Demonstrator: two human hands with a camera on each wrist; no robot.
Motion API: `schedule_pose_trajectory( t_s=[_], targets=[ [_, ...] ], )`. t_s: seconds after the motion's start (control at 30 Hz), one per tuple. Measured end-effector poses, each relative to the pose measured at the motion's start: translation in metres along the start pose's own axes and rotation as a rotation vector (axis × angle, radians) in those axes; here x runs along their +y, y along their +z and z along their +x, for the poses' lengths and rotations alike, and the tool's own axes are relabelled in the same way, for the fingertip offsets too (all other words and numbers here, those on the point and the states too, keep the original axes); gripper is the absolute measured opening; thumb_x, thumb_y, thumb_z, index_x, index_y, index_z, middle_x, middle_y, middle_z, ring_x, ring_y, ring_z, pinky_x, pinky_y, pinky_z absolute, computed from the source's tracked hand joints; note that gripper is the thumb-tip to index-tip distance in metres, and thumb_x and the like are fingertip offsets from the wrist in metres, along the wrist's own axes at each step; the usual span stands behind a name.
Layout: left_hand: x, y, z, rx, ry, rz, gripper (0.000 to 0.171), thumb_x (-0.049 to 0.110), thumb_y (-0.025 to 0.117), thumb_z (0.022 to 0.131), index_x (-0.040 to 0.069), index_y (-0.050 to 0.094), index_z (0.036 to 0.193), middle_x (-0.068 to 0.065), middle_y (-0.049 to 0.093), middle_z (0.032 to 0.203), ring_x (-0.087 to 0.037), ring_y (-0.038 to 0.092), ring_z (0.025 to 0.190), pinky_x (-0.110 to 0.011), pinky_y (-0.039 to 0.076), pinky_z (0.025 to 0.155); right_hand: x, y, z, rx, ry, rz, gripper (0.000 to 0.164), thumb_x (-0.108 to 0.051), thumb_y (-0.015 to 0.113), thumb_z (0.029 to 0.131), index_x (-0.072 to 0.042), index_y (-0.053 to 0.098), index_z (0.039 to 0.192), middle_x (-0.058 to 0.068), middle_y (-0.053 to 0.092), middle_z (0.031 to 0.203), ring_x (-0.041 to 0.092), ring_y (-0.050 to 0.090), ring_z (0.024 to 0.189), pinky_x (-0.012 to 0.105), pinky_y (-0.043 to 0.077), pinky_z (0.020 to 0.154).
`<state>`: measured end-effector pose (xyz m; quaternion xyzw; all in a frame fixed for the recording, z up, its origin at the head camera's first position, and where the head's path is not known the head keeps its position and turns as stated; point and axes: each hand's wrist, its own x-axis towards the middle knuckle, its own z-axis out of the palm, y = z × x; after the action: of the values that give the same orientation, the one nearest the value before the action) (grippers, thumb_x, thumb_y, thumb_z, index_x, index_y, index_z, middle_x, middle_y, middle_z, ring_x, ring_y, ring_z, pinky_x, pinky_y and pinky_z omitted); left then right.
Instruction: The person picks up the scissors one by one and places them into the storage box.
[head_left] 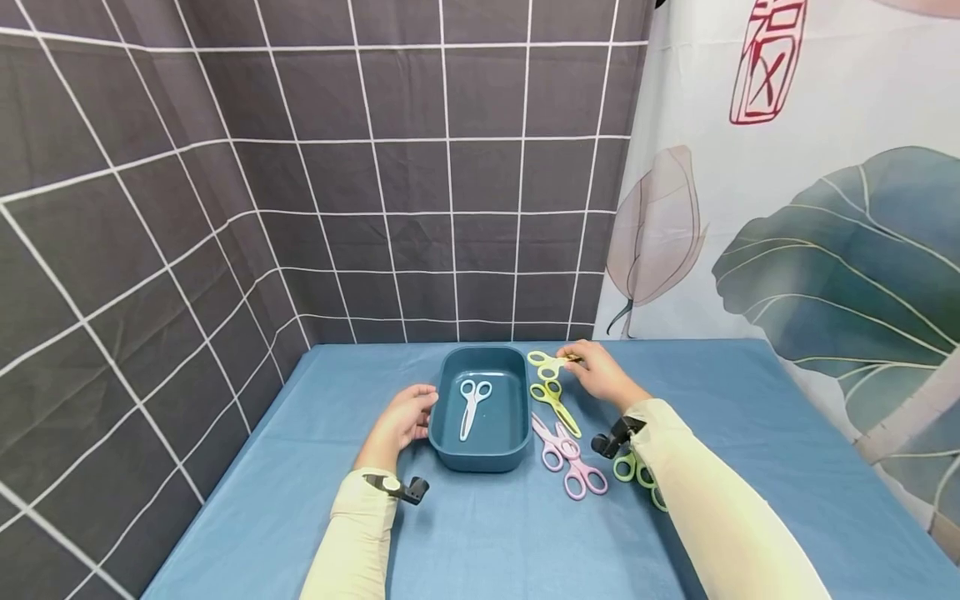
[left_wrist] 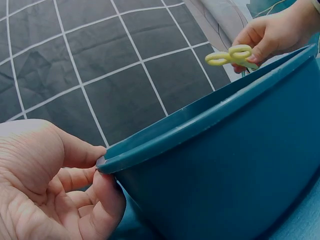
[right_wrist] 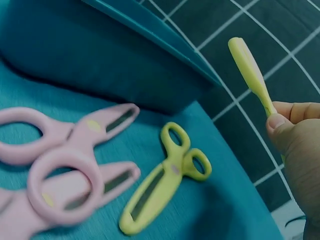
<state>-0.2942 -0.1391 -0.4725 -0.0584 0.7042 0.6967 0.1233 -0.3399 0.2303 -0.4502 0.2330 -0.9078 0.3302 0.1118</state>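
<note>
A dark teal plastic bin stands on the table, and white scissors lie inside it. My left hand pinches the bin's left rim between thumb and fingers, as the left wrist view shows close up. Beyond the bin's right side, my right hand holds pale yellow scissors by the blade end, raised above the table with the handle loops pointing toward the bin. Darker yellow scissors lie on the cloth below that hand, beside the bin.
Two pairs of pink scissors overlap on the table right of the bin. Green scissors lie partly hidden under the right forearm. Blue cloth covers the table. A dark grid-patterned curtain hangs behind and to the left.
</note>
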Motion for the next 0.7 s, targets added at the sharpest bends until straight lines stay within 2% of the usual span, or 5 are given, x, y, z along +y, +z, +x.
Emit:
schedule_pose_trajectory(
  t_s=[0.3,0.7],
  targets=[
    [0.001,0.0,-0.001,0.001,-0.011,0.001,0.032,0.013,0.053,0.104,0.001,0.051,0.134,-0.005,0.057,0.082,-0.011,0.053,0.062,-0.022,0.049,0.048,-0.023,0.018,0.01,-0.033,-0.025,-0.005,0.016,-0.006,0.062,0.099,-0.006,0.068,0.114,0.015,0.064,0.118,0.039,0.052,0.119,0.058,0.043,0.1],
    [0.002,0.001,-0.002,0.012,-0.005,-0.005,0.033,0.013,0.054,0.104,0.001,0.052,0.134,-0.007,0.058,0.085,-0.011,0.054,0.063,-0.022,0.048,0.049,-0.058,0.044,0.023,-0.062,-0.235,-0.029,0.015,-0.004,0.065,0.097,-0.007,0.069,0.111,0.014,0.065,0.117,0.039,0.053,0.119,0.057,0.04,0.105]
  ],
)
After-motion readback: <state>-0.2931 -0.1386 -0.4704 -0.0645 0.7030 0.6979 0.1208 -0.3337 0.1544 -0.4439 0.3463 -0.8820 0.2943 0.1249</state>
